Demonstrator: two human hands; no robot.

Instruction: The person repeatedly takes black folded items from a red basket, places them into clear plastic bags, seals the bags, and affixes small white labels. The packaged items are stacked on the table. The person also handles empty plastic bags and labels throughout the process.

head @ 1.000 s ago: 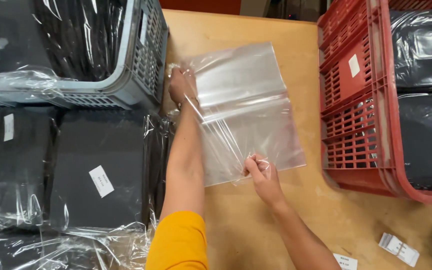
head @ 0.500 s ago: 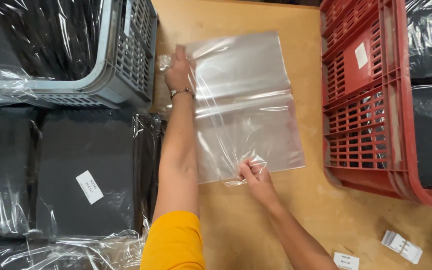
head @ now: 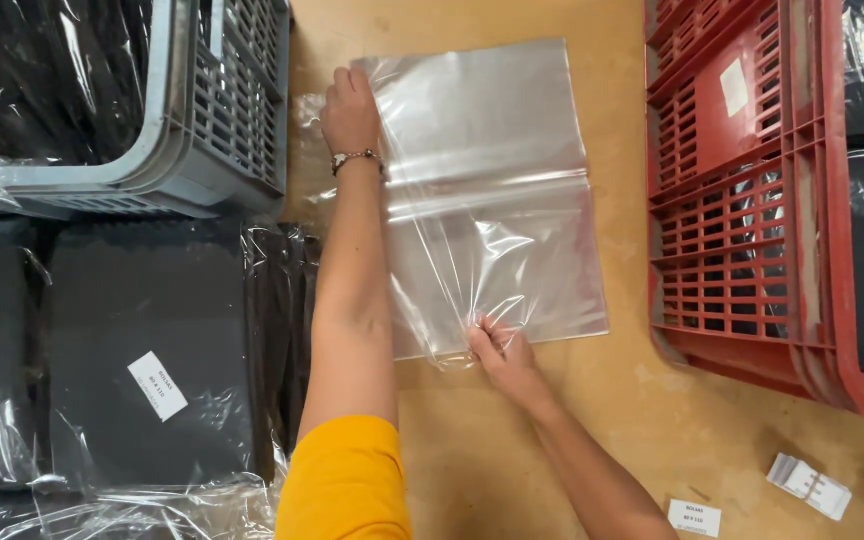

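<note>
A clear bag (head: 492,190) lies flat on the wooden table (head: 552,440), about midway between a grey crate (head: 212,110) at the table's left edge and a red crate (head: 752,200) at its right edge. The left hand (head: 350,112) rests on the bag's far left corner, palm down, fingers together and laid flat on the plastic; it presses rather than grips, and a bracelet (head: 354,158) circles the wrist. The left arm runs straight down the bag's left side, in a yellow sleeve (head: 344,485) at the bottom of the view. The right hand (head: 502,355) sits at the bag's near edge, its fingertips (head: 480,325) pinched together on the plastic, which puckers into creases around them. A fold line crosses the bag from side to side about halfway along its length. Both crates hold dark goods in clear wrap. Near the left edge, just in front of the grey crate, lie flat black packs (head: 142,350) in plastic, the nearest one carrying a white label (head: 158,386). On the near right part of the table, a loose label (head: 694,517) lies just beside the right forearm, and a small bundle of tags (head: 808,486) lies further right, below the red crate.
</note>
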